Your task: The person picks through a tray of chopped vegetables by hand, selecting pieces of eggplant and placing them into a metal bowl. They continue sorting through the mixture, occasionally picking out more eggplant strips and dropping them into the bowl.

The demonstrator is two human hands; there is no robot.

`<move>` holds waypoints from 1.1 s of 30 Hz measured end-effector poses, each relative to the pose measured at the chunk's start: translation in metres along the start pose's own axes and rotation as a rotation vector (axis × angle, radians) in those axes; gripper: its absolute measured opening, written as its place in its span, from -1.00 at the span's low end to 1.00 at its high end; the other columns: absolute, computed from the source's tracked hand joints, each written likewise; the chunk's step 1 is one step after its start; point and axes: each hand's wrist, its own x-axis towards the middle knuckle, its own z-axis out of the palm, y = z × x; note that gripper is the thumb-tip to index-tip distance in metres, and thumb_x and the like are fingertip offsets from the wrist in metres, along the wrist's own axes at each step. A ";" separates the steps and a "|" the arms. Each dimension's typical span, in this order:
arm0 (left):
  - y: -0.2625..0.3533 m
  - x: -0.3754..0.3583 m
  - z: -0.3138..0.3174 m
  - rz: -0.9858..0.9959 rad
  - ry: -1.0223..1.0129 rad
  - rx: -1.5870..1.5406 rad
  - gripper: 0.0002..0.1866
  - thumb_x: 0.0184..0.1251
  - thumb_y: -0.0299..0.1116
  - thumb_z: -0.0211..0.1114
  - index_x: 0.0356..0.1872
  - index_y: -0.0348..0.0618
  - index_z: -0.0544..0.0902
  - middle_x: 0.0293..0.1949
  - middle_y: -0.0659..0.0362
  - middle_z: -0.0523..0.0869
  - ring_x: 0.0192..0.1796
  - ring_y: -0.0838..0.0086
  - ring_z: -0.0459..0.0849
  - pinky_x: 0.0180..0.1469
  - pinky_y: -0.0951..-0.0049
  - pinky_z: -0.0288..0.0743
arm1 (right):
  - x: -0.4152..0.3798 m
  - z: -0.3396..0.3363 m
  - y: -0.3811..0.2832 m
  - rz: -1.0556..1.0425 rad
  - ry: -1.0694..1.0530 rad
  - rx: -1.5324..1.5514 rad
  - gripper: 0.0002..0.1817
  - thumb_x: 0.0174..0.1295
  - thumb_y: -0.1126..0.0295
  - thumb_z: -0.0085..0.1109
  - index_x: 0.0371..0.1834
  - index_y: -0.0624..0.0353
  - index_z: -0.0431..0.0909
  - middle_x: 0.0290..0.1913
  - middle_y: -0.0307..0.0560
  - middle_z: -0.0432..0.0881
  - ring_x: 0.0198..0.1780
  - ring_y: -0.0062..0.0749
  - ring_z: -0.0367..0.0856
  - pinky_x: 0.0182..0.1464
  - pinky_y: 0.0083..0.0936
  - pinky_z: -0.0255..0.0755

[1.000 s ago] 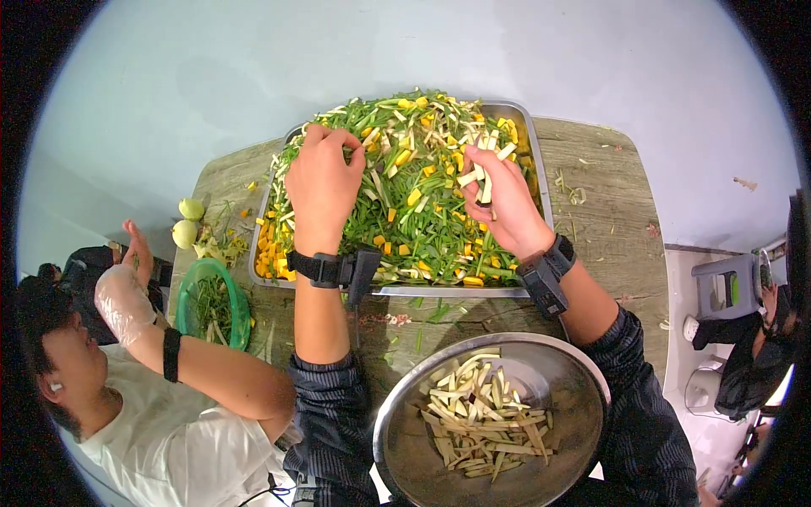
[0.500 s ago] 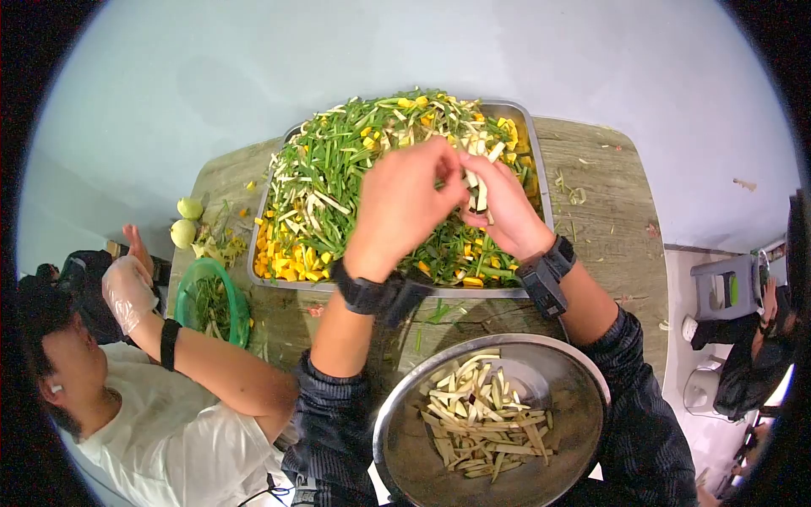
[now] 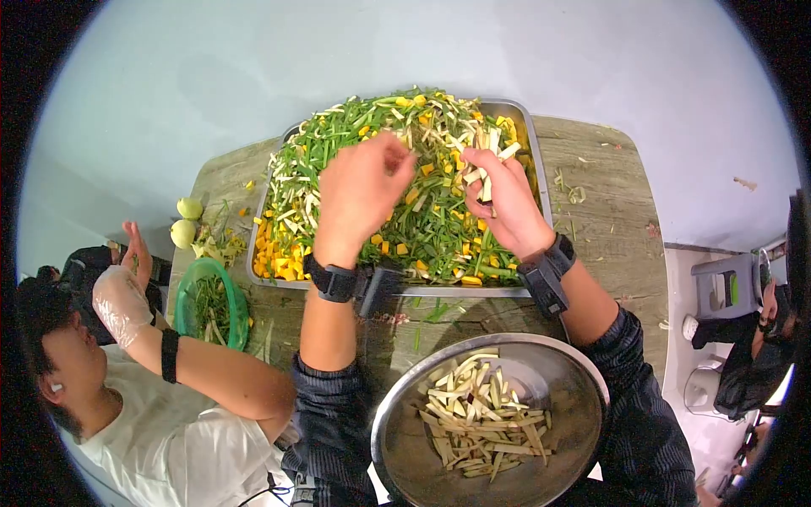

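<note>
My right hand point(image 3: 505, 203) was closed around a bunch of pale strips point(image 3: 483, 176), ends sticking up past my fingertips, held over the right side of the steel tray point(image 3: 541, 182). My left hand point(image 3: 361, 193) hovered over the heap of mixed greens point(image 3: 397, 194), fingers curled down and pinching at the top of it; couldn't tell if they had anything. More strips sat in the metal bowl point(image 3: 574, 389) nearest me. A person's gloved hand point(image 3: 122, 291) was up at far left beside the green basket point(image 3: 187, 296).

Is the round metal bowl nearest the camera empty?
No, the metal bowl holds a pile of pale cut strips across its bottom.
</note>
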 end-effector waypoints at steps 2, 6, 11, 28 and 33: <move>-0.010 -0.001 -0.011 -0.122 0.026 0.322 -0.80 0.28 -0.20 0.43 -0.29 -0.09 0.71 -0.39 0.12 0.80 -0.30 0.14 0.79 -0.23 0.16 0.63 | 0.001 0.000 0.001 0.021 0.035 0.041 -0.80 0.37 0.24 0.26 -0.14 0.13 0.60 -0.40 -0.35 0.52 -0.56 -0.72 0.37 -0.65 -0.65 0.04; -0.022 -0.004 -0.012 -0.098 0.042 0.399 -0.71 0.16 -0.10 0.55 -0.32 -0.05 0.72 -0.43 0.19 0.76 -0.32 0.20 0.77 -0.29 0.17 0.60 | 0.003 -0.004 0.003 0.045 -0.017 0.013 -0.77 0.36 0.22 0.26 -0.14 0.14 0.60 -0.43 -0.31 0.51 -0.57 -0.71 0.35 -0.65 -0.64 0.03; -0.012 -0.004 -0.009 -0.136 0.045 0.501 -0.68 0.10 -0.09 0.60 -0.36 -0.05 0.68 -0.44 0.19 0.73 -0.30 0.18 0.76 -0.29 0.16 0.59 | 0.001 -0.001 0.002 0.052 0.002 0.003 -0.77 0.37 0.19 0.25 -0.16 0.13 0.59 -0.51 -0.30 0.47 -0.61 -0.69 0.30 -0.64 -0.65 0.01; -0.021 0.000 -0.009 -0.029 0.308 0.557 -0.83 0.23 -0.24 0.44 -0.27 -0.05 0.67 -0.27 0.14 0.71 -0.30 0.08 0.76 -0.32 0.09 0.61 | 0.000 0.000 -0.001 0.067 -0.019 -0.019 -0.79 0.41 0.22 0.21 -0.10 0.10 0.53 -0.47 -0.33 0.48 -0.61 -0.71 0.30 -0.62 -0.65 0.03; -0.021 -0.001 -0.011 -0.023 0.325 0.535 -0.85 0.22 -0.24 0.45 -0.37 -0.04 0.72 -0.30 0.16 0.73 -0.32 0.10 0.76 -0.30 0.12 0.62 | 0.000 0.000 0.001 0.038 0.008 -0.001 -0.76 0.36 0.20 0.27 -0.17 0.15 0.57 -0.45 -0.27 0.47 -0.55 -0.68 0.34 -0.64 -0.64 0.04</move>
